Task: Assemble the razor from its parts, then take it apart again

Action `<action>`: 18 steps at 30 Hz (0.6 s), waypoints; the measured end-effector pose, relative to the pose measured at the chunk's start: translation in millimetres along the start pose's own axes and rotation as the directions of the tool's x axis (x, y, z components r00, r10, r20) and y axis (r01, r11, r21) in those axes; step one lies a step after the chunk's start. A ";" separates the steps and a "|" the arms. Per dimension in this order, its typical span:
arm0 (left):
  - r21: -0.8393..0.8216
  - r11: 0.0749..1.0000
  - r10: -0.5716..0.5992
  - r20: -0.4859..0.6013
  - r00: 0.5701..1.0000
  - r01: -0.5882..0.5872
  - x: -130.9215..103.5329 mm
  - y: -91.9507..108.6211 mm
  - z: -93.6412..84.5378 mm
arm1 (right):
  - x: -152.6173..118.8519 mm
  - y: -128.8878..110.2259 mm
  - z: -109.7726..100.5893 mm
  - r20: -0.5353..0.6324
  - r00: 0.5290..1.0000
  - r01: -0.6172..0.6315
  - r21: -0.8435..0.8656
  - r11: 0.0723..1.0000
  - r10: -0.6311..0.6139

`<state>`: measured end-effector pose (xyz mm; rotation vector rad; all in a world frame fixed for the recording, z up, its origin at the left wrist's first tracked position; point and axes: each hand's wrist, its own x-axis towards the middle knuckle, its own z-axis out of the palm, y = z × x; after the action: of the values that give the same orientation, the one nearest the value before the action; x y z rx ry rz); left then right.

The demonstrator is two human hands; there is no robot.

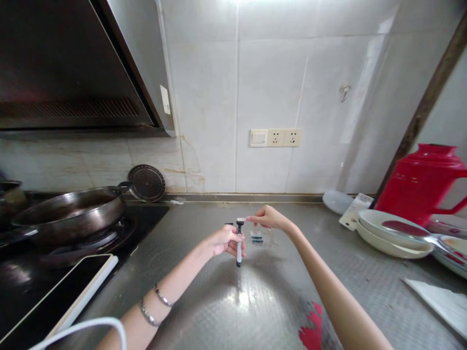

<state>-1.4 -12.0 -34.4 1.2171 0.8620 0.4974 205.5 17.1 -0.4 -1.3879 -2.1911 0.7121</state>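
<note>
A razor (239, 243) with a pale grip and dark ends stands nearly upright above the metal counter. My left hand (225, 241) is closed around its handle, fingers wrapped from the left. At the top, the razor head shows a whitish upper face. My right hand (268, 217) reaches in from the right, its index finger stretched out to the side of the head and touching it or almost so; its other fingers are loosely curled. Behind the razor, a small clear and teal blade pack (257, 237) lies on the counter. A small dark piece (228, 223) shows just behind my left hand.
At left, a steel pan (76, 214) sits on the stove beside a phone-like white-edged slab (87, 277) and a white cable (91, 322). Stacked dishes (394, 233), a red thermos jug (419, 180) and white paper (438, 301) occupy the right. Sockets (276, 138) are on the wall.
</note>
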 end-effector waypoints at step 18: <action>0.052 0.966 0.257 -0.134 0.957 -0.252 -20.6 37.8 -29.4 | 8.4 23.9 -4.7 -0.175 0.984 -0.008 -0.079 0.997 -0.007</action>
<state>-33.0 1.7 4.8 1.3452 0.8385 0.7862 221.4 34.2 -11.2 -1.4327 -2.1008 0.4869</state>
